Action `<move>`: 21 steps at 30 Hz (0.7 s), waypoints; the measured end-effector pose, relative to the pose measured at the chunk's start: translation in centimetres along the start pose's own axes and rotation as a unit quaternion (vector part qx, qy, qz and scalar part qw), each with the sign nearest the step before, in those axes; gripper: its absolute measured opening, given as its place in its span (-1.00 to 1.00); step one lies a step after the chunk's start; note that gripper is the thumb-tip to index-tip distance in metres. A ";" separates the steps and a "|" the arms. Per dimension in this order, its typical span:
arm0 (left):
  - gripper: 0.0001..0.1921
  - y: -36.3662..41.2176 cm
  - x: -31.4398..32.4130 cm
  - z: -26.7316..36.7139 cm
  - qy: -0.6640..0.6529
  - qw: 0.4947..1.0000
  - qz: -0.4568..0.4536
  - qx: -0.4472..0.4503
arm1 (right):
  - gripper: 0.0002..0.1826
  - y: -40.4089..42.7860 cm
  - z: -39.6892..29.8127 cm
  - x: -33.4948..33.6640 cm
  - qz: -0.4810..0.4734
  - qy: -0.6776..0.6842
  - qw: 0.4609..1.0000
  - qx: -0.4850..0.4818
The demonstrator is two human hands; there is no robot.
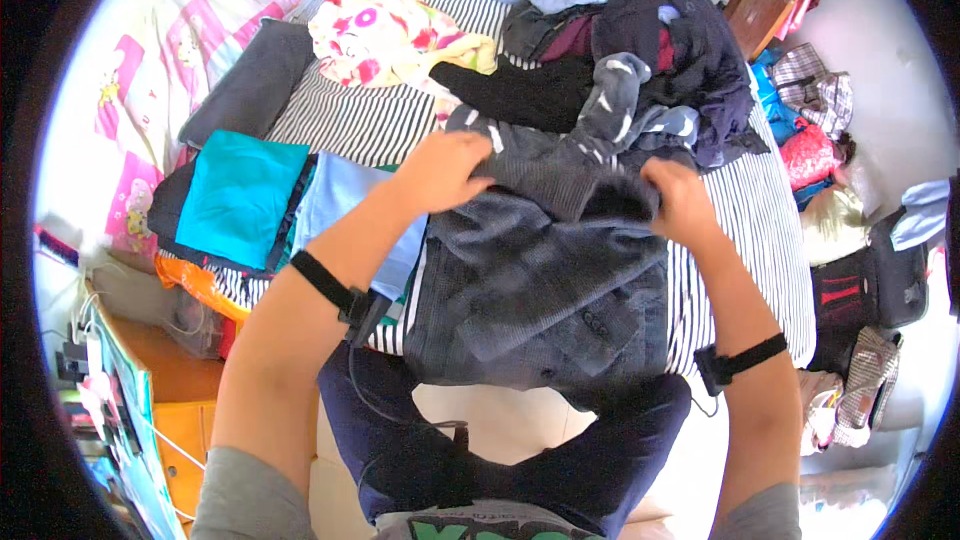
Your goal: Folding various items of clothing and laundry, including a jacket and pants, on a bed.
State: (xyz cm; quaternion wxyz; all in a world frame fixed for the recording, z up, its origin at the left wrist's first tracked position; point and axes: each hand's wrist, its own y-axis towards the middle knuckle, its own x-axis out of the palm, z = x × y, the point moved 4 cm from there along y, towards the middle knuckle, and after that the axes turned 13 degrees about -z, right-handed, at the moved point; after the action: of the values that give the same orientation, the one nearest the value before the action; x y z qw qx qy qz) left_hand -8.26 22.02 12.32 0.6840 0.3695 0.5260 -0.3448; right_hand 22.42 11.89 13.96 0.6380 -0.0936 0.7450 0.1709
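A dark grey ribbed long-sleeved garment lies before me at the bed's near edge, with a sleeve folded slantwise across its body. My left hand holds its bunched far left end, thumb and fingers closed on the cloth. At the far right end, my right hand grips the fabric, its fingertips partly hidden. Between the hands the cloth is raised into a loose, open fold. Just beyond them, a grey garment with white marks lies crumpled, partly touching the dark one.
A striped bed sheet lies underneath. Left are a folded teal garment, light blue cloth and a dark grey folded cloth. Beyond lie a floral fabric and a dark clothes heap. Bags stand right of the bed.
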 end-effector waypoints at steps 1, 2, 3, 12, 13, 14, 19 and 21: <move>-0.66 -1.3 -0.1 1.3 0.006 1.000 0.007 0.000 | -0.58 -1.5 -1.4 0.1 0.006 -0.018 1.000 -0.005; -0.67 -2.6 0.2 2.6 0.021 0.999 -0.025 -0.005 | -0.55 -3.4 -3.0 0.0 0.019 -0.028 0.999 -0.029; -0.66 -3.9 0.5 4.0 0.038 0.998 -0.050 -0.003 | -0.54 -4.6 -4.3 0.5 -0.013 -0.018 1.000 -0.015; -0.60 -14.0 7.0 12.6 0.110 0.982 -0.119 0.095 | -0.70 -16.7 -14.0 8.1 -0.118 -0.087 0.988 0.043; -0.62 -15.0 8.3 13.2 0.115 0.979 -0.140 0.096 | -0.67 -17.7 -14.4 9.5 -0.151 -0.100 0.981 0.073; -0.62 -15.9 9.4 13.7 0.123 0.977 -0.151 0.089 | -0.67 -18.6 -15.2 10.4 -0.134 -0.094 0.985 0.060; -0.81 -17.1 11.9 13.4 -0.031 0.983 -0.180 -0.012 | -0.47 -20.3 -15.4 13.5 -0.221 -0.025 0.971 0.087; -0.88 -16.4 12.0 11.9 -0.183 0.956 -0.212 -0.087 | -0.48 -19.8 -13.9 13.6 -0.299 0.010 0.949 0.101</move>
State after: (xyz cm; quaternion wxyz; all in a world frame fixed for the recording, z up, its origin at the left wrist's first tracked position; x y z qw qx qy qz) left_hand -14.30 2.69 0.37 0.7095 0.1192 0.4856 -0.4966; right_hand 14.46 -10.49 -0.33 0.6581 -0.2486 0.7029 -0.1050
